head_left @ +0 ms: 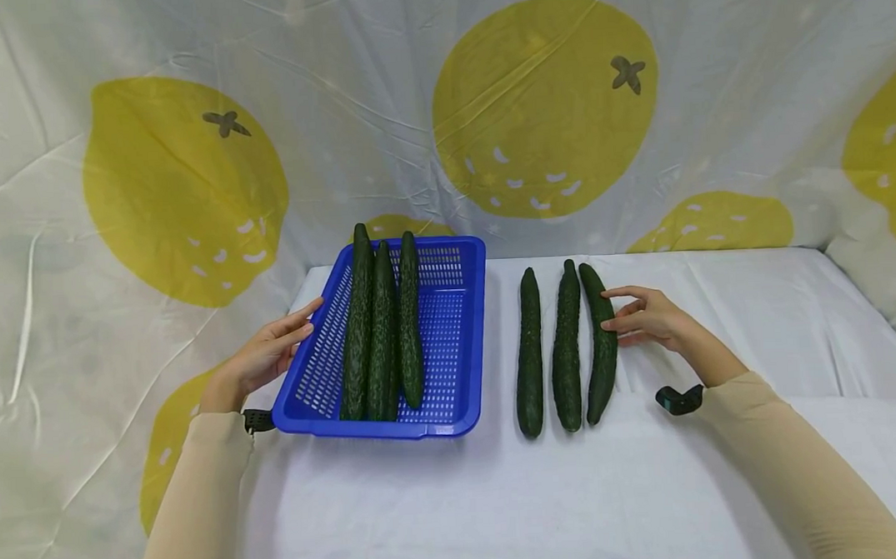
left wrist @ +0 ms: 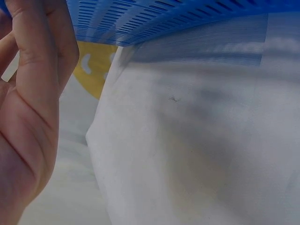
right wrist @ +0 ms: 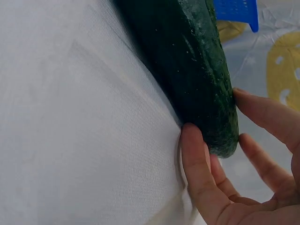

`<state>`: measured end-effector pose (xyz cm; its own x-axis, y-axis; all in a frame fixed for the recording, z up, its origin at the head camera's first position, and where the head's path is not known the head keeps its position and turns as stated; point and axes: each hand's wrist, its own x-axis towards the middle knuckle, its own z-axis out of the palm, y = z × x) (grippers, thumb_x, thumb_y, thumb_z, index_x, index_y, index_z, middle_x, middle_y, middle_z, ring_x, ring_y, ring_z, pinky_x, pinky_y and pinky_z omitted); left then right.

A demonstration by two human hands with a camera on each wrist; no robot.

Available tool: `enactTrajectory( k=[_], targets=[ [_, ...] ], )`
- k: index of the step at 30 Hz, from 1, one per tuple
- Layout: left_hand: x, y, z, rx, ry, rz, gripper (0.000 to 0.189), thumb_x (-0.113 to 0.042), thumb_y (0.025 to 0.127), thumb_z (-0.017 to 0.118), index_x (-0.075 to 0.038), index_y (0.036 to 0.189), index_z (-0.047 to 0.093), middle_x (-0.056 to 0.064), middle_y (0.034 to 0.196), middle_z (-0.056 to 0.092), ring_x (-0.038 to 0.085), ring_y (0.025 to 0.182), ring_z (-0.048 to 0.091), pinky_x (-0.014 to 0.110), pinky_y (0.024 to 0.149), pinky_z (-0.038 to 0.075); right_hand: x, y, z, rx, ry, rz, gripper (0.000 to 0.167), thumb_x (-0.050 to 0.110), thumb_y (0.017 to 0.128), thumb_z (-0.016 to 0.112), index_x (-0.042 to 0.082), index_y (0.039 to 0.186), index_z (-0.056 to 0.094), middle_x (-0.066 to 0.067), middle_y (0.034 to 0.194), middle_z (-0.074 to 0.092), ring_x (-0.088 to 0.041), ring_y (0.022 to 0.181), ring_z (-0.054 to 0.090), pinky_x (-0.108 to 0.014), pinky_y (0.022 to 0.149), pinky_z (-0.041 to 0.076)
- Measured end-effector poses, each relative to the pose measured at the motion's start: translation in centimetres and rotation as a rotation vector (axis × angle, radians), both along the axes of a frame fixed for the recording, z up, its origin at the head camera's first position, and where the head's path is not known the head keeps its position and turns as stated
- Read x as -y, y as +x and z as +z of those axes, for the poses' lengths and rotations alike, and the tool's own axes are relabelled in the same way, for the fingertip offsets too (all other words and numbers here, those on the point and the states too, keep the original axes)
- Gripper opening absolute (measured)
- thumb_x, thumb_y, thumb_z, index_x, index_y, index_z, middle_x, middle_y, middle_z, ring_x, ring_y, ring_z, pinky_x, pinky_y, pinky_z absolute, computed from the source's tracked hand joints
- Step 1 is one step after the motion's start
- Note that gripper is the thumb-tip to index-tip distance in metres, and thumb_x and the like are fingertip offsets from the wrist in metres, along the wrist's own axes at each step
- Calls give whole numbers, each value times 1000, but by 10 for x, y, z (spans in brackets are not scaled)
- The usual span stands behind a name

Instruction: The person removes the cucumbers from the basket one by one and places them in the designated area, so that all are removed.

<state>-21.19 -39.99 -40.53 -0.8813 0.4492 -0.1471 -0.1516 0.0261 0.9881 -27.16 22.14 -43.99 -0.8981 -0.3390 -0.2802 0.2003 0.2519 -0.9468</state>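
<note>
A blue basket [head_left: 466,345] with slotted walls holds three dark green cucumbers [head_left: 356,342], their far ends leaning over its back rim. My left hand [head_left: 267,354] is at the basket's left rim, fingertips right at the edge, fingers fairly straight. In the left wrist view, part of that hand [left wrist: 35,93] shows below the basket's slotted wall [left wrist: 140,18]. To the right, three more cucumbers lie side by side on white cloth. My right hand [head_left: 648,317] holds the rightmost cucumber [head_left: 602,373] near its far end; the right wrist view shows thumb and fingers on either side of this cucumber [right wrist: 187,61].
The left cucumber [head_left: 529,351] and middle cucumber [head_left: 567,349] of the row lie just right of the basket. White cloth [head_left: 443,505] covers the table. Behind it hangs a curtain [head_left: 365,108] with yellow lemon prints. A dark wrist camera [head_left: 679,399] sits at the right cuff.
</note>
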Motion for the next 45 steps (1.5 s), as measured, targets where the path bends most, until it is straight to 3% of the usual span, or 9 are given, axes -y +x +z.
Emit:
enactTrajectory(
  k=[10, 18, 24, 31, 37, 45],
  targets=[
    [0, 1, 1, 17, 12, 12, 55, -11, 110, 34, -15, 161, 13, 4, 105, 56, 9, 76, 65, 22, 67, 57, 3, -2, 2, -19, 23, 6, 74, 4, 91, 73, -2, 152, 33, -16, 101, 52, -21, 81, 67, -43, 79, 59],
    [-2, 2, 1, 9, -5, 13, 55, -12, 110, 34, -16, 161, 14, 6, 110, 52, 9, 78, 64, 22, 68, 57, 5, -7, 13, -41, 81, -15, 68, 8, 94, 70, -2, 152, 35, -28, 120, 51, -21, 79, 68, -43, 79, 59],
    [-1, 1, -1, 14, 2, 11, 54, -13, 110, 34, -17, 161, 16, 6, 108, 54, 10, 77, 65, 23, 68, 57, 8, -11, 26, -76, 108, -7, 67, 11, 95, 69, -2, 152, 35, -31, 124, 52, -25, 83, 67, -46, 81, 59],
    [0, 0, 0, 19, 39, 3, 54, -11, 111, 33, -17, 161, 15, 6, 114, 63, 13, 82, 68, 26, 71, 59, 18, -16, 46, -83, 47, 17, 65, 12, 96, 68, -3, 151, 35, -22, 120, 53, -24, 83, 68, -43, 82, 58],
    [-1, 1, 1, 23, 28, 10, 54, -11, 110, 34, -18, 161, 15, 5, 111, 61, 12, 80, 67, 25, 70, 58, 31, -21, 65, -119, 18, 45, 62, 14, 98, 66, -3, 150, 36, -23, 124, 50, -29, 89, 68, -43, 84, 58],
    [-2, 2, 1, 23, 5, 22, 55, -13, 111, 34, -18, 161, 14, 5, 110, 59, 11, 79, 66, 24, 69, 58, 54, -26, 85, -152, -18, 75, 58, 14, 98, 65, -2, 148, 39, -28, 131, 48, -22, 87, 68, -39, 84, 58]
  ],
)
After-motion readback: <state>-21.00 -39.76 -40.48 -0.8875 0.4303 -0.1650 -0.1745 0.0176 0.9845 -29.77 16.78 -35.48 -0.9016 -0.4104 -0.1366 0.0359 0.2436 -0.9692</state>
